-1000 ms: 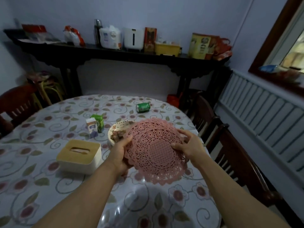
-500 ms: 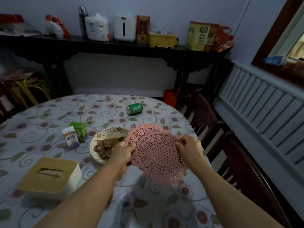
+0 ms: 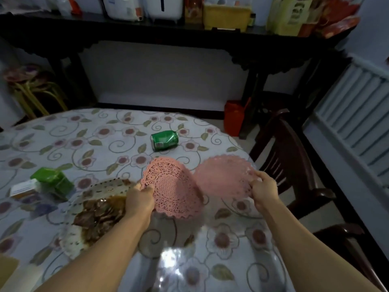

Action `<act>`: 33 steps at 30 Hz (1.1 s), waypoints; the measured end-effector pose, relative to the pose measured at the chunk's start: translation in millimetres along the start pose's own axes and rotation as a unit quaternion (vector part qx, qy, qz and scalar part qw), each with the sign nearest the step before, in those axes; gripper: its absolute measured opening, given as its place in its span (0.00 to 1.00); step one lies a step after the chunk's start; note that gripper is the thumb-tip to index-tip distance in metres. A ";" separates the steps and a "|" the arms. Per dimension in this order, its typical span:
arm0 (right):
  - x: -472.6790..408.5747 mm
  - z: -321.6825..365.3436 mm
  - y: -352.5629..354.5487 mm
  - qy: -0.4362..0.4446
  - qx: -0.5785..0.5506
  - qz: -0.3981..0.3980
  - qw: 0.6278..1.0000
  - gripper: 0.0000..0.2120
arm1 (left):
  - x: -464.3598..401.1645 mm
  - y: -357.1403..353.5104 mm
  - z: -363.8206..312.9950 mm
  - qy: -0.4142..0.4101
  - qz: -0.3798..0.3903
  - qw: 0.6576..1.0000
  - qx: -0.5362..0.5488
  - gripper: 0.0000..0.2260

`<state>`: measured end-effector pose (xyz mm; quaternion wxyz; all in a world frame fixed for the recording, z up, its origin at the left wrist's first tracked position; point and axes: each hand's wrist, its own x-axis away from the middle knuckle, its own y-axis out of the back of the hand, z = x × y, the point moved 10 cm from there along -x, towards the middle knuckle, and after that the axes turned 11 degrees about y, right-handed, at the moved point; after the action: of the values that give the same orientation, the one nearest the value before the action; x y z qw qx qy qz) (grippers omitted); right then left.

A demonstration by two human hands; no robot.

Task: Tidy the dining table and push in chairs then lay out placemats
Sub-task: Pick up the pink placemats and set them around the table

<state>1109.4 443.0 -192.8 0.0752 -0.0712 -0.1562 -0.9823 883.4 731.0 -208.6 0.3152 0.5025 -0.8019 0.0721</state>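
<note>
Two pink lace placemats are held above the round table (image 3: 109,144) with its flowered cloth. My left hand (image 3: 140,202) pinches the left placemat (image 3: 172,190) at its left edge, tilted over the table. My right hand (image 3: 264,189) pinches the right placemat (image 3: 224,175) at its right edge, near the table's right rim. The two mats sit side by side, just apart. A dark wooden chair (image 3: 288,163) stands at the table's right side.
A green can (image 3: 164,140) lies on its side at mid-table. A plate of brown food (image 3: 94,209) sits under my left wrist. A green carton (image 3: 52,180) and a small white carton (image 3: 25,188) stand left. A dark sideboard (image 3: 168,36) lines the wall; a radiator (image 3: 357,123) is on the right.
The single stack of pink mats has been pulled apart into two, my right hand carrying one mat to the right. The view has shifted right and closer to the table.
</note>
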 end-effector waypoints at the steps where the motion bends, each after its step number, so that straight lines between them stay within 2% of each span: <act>1: -15.9 -5.0 -7.7 -0.012 -0.022 -0.005 1.000 0.15 | -6.9 -1.0 -4.6 -0.010 -0.021 1.000 -0.009 0.21; 5: -52.3 -18.6 -38.4 -0.052 -0.069 -0.021 0.996 0.15 | -30.2 -7.4 -15.0 -0.026 -0.063 0.997 -0.029 0.19; 10: -68.2 -32.5 -78.0 -0.057 -0.046 -0.010 0.997 0.13 | -52.9 -7.0 -14.8 -0.027 -0.094 0.995 -0.031 0.18; 14: -63.9 -42.8 -107.6 -0.090 -0.124 0.017 0.988 0.16 | -56.4 -3.4 -13.5 -0.032 -0.116 0.992 -0.046 0.18; 19: -52.0 -55.3 -132.1 -0.114 -0.035 0.104 0.987 0.05 | -51.3 -0.1 -11.9 -0.032 -0.124 0.990 -0.052 0.16; 21: -41.8 -54.3 -129.1 -0.124 0.034 0.137 0.982 0.09 | -44.3 2.0 -13.8 -0.037 -0.124 0.990 -0.053 0.17; 23: -32.3 -49.1 -115.2 -0.123 0.066 0.119 0.983 0.11 | -34.5 5.1 -16.1 -0.042 -0.114 0.992 -0.047 0.16; 25: -20.2 -36.7 -103.1 -0.111 0.058 0.097 0.987 0.01 | -25.5 8.0 -17.0 -0.046 -0.100 0.993 -0.037 0.15; 27: -0.9 -33.4 -103.1 -0.137 0.025 0.119 0.983 0.19 | -16.3 9.8 -14.7 -0.042 -0.075 0.996 -0.025 0.14; 28: 14.2 -30.2 -107.3 -0.155 0.009 0.153 0.976 0.24 | -12.3 11.0 -12.4 -0.037 -0.059 0.997 -0.019 0.15; 30: 44.7 -22.0 -116.4 -0.173 0.002 0.229 0.958 0.25 | -4.2 11.4 -6.0 -0.023 -0.017 1.000 -0.010 0.19; 33: 83.4 -1.9 -120.4 -0.146 -0.037 0.264 0.953 0.19 | 11.7 19.7 6.3 -0.001 0.033 0.999 -0.006 0.23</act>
<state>1007.1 545.2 -216.6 0.3058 -0.2556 -0.1045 -0.9112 860.4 729.0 -202.9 0.3144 0.4738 -0.8189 0.0772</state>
